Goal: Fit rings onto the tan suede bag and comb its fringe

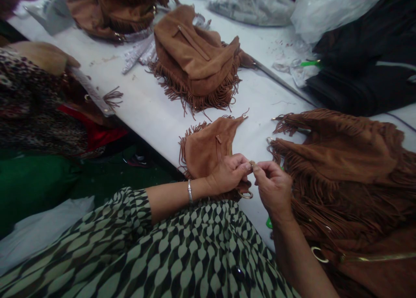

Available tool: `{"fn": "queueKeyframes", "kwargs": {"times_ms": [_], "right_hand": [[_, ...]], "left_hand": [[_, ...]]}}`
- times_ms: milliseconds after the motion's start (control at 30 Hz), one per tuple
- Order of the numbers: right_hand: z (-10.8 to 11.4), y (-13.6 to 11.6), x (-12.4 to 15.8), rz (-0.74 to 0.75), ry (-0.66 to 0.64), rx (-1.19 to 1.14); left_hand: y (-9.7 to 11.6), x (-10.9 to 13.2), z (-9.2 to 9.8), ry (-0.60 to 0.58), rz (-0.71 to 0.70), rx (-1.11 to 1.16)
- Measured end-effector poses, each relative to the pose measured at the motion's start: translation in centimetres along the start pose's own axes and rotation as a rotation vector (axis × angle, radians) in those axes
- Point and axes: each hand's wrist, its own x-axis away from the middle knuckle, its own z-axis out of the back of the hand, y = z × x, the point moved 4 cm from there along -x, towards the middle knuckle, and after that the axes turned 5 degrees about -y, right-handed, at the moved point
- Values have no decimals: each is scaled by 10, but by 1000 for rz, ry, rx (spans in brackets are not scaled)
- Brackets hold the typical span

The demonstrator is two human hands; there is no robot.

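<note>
Taking the clock from the small gold-toned piece (252,164) pinched between the person's fingertips, the likeliest trouble is a slip: so little of it seems to be gripped that a slight twist or uneven pull from either side could send it down onto the white table (143,107). The small fringed bag (203,146) lies at nine to ten o'clock, close to the table's edge and partly behind the left forearm, so a nudge of that arm might drag it towards the drop. The loose ring-shaped fitting (246,195) at six o'clock could snag on fingers or fringe, and strands from the brown fringed pile (351,150) at three o'clock, just beside the right wrist, might catch in the same way. The larger fringed bag (191,50) at eleven o'clock sits well apart and looks unlikely to interfere. The left hand (229,173), at eight o'clock, is mostly closed, thumb and forefinger pressed together on the piece with the other fingers curled in. The right hand (273,185), at four o'clock, meets it with thumb and forefinger tips, its remaining fingers bent loosely. Whether the piece is joined to the bag cannot be told, as blur and fingers hide it.
</note>
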Motion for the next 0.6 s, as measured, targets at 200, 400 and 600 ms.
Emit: {"fn": "queueKeyframes", "kwargs": {"times_ms": [200,400,600], "right_hand": [[1,4,-5,-6,-63,-81],[4,-1,-2,78,-13,56],[5,-3,0,66,7,74]], "left_hand": [[-8,-2,-6,-157,139,563],[-5,-2,-3,-28,98,214],[6,-4,2,84,-40,-371]]}}
